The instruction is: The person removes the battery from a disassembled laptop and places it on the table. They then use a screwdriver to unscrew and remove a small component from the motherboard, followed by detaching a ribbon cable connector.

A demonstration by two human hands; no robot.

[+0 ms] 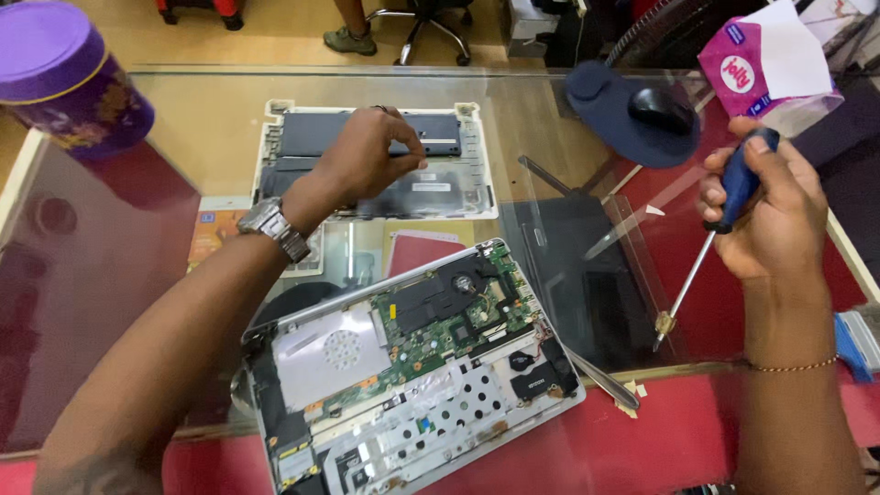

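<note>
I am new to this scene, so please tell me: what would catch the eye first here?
First, the opened laptop with its green circuit board bare, lying near the front edge of the glass table. The right hand holds a blue-handled screwdriver beside it, while the left hand rests on the removed white bottom cover farther back.

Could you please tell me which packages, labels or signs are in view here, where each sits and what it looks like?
Tissue pack: top right, beyond the right hand; pink with a white sheet sticking out.
Round tin: top left corner; purple lid, dark patterned side.
White labels: small strips on the laptop base cover, by the left hand.
Orange printed card: under the glass, by the wristwatch.
</note>
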